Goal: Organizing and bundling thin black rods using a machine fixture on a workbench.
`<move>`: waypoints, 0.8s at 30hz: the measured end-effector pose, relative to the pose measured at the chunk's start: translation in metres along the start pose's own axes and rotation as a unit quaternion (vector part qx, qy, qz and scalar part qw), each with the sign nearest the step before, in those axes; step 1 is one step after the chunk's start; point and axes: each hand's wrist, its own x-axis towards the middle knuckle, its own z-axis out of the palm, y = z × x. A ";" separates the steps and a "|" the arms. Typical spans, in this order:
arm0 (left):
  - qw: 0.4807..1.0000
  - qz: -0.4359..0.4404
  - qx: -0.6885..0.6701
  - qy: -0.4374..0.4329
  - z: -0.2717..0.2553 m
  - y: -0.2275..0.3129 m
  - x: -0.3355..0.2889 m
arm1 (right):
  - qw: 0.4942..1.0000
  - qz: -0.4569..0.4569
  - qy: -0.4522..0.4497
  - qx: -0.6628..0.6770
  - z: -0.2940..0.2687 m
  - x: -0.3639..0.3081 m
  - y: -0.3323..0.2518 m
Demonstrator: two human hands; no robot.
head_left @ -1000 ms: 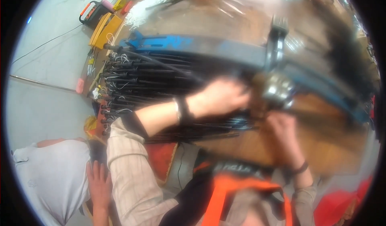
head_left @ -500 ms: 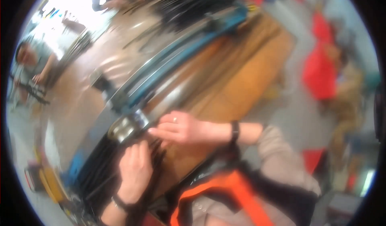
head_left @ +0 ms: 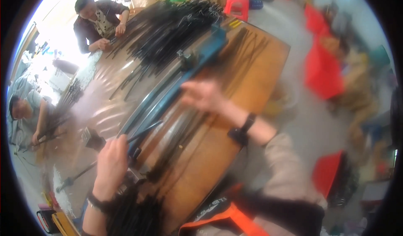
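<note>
My left hand [head_left: 112, 160] is closed round a thin dark rod [head_left: 145, 131], whose free end points up and right over the blue rail. Beside that hand, a small metal block [head_left: 93, 138] stands near the rail's lower end. My right hand [head_left: 203, 95] is raised over the right side of the long blue rail [head_left: 168, 91]; motion smears its fingers. A metal clamp-like fitting [head_left: 188, 60] sits farther up the rail. Below my left hand lies a bundle of black rods [head_left: 134, 213]. More thin dark rods [head_left: 178, 145] lie along the rail's right side.
A large heap of black rods [head_left: 168, 38] covers the table's far part. Two people sit across the table, one with hands near the heap [head_left: 100, 44], another at the left [head_left: 35, 139]. A red stool [head_left: 237, 5] stands beyond the brown table [head_left: 260, 76].
My right hand has moved up and away along the rail. My left hand has shifted left and now has the dark rod in it. The view has swung and become sharper.
</note>
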 end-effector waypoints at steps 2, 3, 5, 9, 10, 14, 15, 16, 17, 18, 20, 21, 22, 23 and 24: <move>0.997 0.032 -0.043 -0.051 0.005 0.008 0.006 | 0.994 -0.111 0.005 0.008 -0.012 0.014 -0.034; 0.994 0.049 -0.062 -0.074 0.005 0.009 0.010 | 0.994 -0.109 0.008 0.009 -0.008 0.009 -0.026; 0.996 0.031 -0.035 -0.071 0.004 -0.003 0.013 | 0.989 -0.017 0.135 -0.064 0.008 -0.012 0.019; 0.996 -0.003 -0.017 -0.088 0.005 0.002 0.003 | 0.993 -0.078 0.084 -0.037 -0.004 0.007 -0.019; 0.996 0.008 -0.035 -0.077 0.004 0.005 0.004 | 0.989 -0.140 0.040 -0.007 -0.002 0.011 -0.035; 0.997 -0.042 0.024 -0.056 -0.007 -0.010 -0.010 | 0.991 0.104 -0.009 -0.079 0.017 0.002 -0.060; 0.998 -0.046 0.007 -0.033 -0.009 -0.008 -0.013 | 0.993 0.101 -0.016 -0.065 0.019 0.004 -0.077; 0.999 -0.047 -0.012 -0.008 -0.009 -0.007 -0.016 | 0.992 0.116 -0.038 0.036 0.011 0.011 -0.106; 0.998 -0.047 -0.026 0.020 -0.013 -0.008 -0.022 | 0.981 0.127 -0.056 0.138 0.005 0.021 -0.133; 0.998 -0.050 -0.027 0.017 -0.017 -0.011 -0.030 | 0.960 0.144 -0.073 0.230 0.003 0.024 -0.148; 0.998 -0.067 0.005 0.017 -0.034 -0.018 -0.062 | 0.850 0.245 -0.092 0.457 0.001 0.008 -0.128; 0.997 -0.070 0.018 0.019 -0.041 -0.021 -0.072 | 0.683 0.336 -0.099 0.641 -0.002 0.002 -0.117; 0.997 -0.076 0.019 0.019 -0.052 -0.016 -0.082 | 0.681 0.335 -0.105 0.643 -0.005 -0.001 -0.121; 0.997 -0.069 0.012 -0.029 -0.064 -0.004 -0.093 | 0.783 0.353 -0.188 0.478 -0.010 -0.006 -0.131; 0.995 -0.061 0.004 -0.076 -0.071 0.007 -0.103 | 0.850 0.351 -0.263 0.291 -0.012 -0.008 -0.138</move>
